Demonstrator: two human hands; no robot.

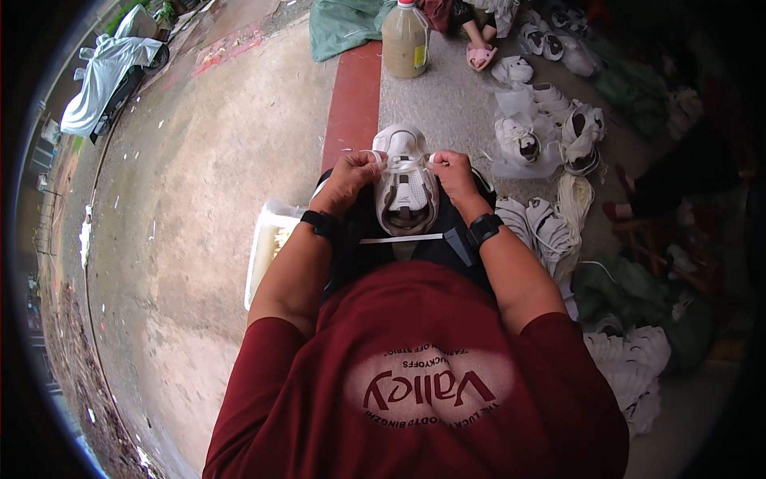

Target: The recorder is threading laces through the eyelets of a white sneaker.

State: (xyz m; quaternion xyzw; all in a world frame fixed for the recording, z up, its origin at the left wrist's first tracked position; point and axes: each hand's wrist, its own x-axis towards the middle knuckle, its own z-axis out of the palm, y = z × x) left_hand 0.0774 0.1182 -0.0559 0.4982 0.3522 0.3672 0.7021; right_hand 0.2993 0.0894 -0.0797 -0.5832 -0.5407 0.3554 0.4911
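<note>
A white sneaker (408, 188) rests on my lap, its toe pointing away from me and its dark-lined opening toward me. My left hand (356, 177) is closed at the shoe's left side, pinching a white shoelace (378, 160) between thumb and fingers. On the opposite side my right hand (456, 177) pinches the lace too, close to the eyelets. Both hands hold the lace out sideways, level with the front of the lacing. A white strip (400, 239) lies across my lap, just behind the heel.
Beside my left forearm stands a translucent tub (267, 239) with pale contents. A large jug (406, 41) is ahead, near a green sack (343, 28). White shoes (523, 137) and a lace bundle (573, 203) lie to the right. Another person's foot in a pink sandal (479, 57) shows beyond.
</note>
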